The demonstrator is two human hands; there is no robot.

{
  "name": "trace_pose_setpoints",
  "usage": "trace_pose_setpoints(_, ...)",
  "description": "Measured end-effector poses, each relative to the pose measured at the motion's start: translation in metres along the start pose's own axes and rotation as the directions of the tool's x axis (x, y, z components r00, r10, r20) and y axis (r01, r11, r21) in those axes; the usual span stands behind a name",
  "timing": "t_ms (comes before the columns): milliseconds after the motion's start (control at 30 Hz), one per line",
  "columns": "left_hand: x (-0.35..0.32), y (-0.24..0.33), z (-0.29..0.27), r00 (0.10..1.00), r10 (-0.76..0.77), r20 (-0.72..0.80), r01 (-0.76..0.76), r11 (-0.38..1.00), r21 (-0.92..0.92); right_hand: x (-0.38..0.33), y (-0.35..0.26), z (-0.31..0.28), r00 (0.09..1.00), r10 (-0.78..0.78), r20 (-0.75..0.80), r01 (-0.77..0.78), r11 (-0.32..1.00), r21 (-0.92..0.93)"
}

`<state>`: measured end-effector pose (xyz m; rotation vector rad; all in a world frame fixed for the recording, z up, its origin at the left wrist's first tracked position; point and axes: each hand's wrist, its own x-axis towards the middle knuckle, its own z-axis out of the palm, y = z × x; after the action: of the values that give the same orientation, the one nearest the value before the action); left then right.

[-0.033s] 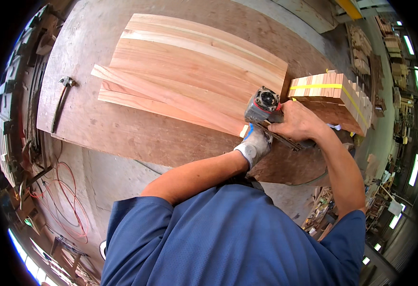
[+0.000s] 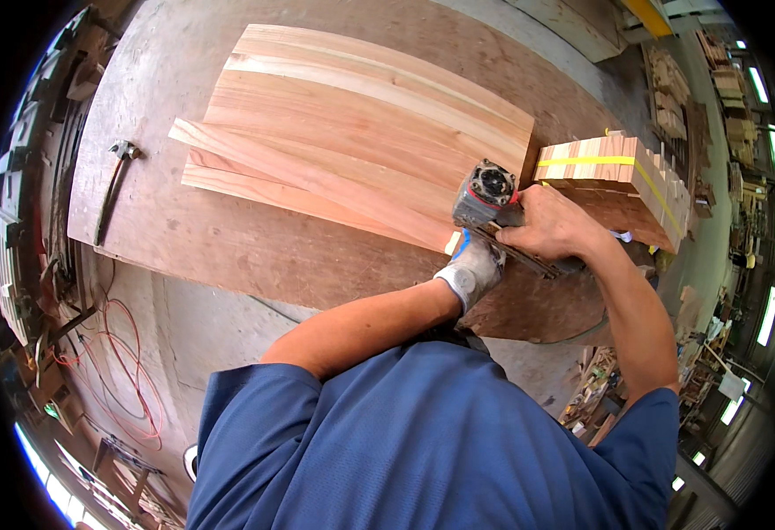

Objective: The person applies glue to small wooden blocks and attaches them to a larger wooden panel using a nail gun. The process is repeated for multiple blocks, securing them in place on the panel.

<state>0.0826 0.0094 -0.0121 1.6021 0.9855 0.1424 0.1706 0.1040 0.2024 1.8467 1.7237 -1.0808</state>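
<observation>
Head view: plywood bench (image 2: 255, 256) w/ boards (image 2: 361, 141), right hand (image 2: 551, 225) tight round nail gun (image 2: 486, 196).

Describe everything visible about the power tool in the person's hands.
The grey power nailer with red trim shows a round black cap on top and a long dark strip magazine running back under the bare right hand, which grips it. It stands on the near edge of the pale wooden boards. The gloved left hand lies just beneath its nose.
</observation>
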Motion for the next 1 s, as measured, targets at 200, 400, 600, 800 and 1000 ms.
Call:
trace_pose_setpoints(200,0.014,-0.005,0.015,0.999,-0.018,0.028,0.018,1.0,0.007,0.015,-0.019,-0.009,0.995,-0.048,0.084,0.056,0.994,-0.09)
trace_pose_setpoints(400,-0.011,0.026,-0.028,0.988,0.068,0.136,-0.131,0.836,0.533,0.032,-0.026,-0.014,0.98,-0.102,0.172,0.129,0.98,-0.154)
trace_pose_setpoints(600,-0.01,0.017,-0.022,0.976,0.205,0.073,-0.21,0.802,0.56,0.052,-0.04,-0.014,0.954,-0.074,0.29,0.156,0.95,-0.269)
trace_pose_setpoints(800,-0.002,0.011,-0.009,0.973,0.192,0.126,-0.229,0.773,0.591,0.056,-0.061,-0.023,0.93,0.009,0.366,0.106,0.95,-0.293)
trace_pose_setpoints(1000,-0.006,0.015,-0.018,0.974,0.166,0.155,-0.222,0.833,0.506,0.058,-0.066,-0.024,0.92,0.046,0.389,0.073,0.956,-0.286)
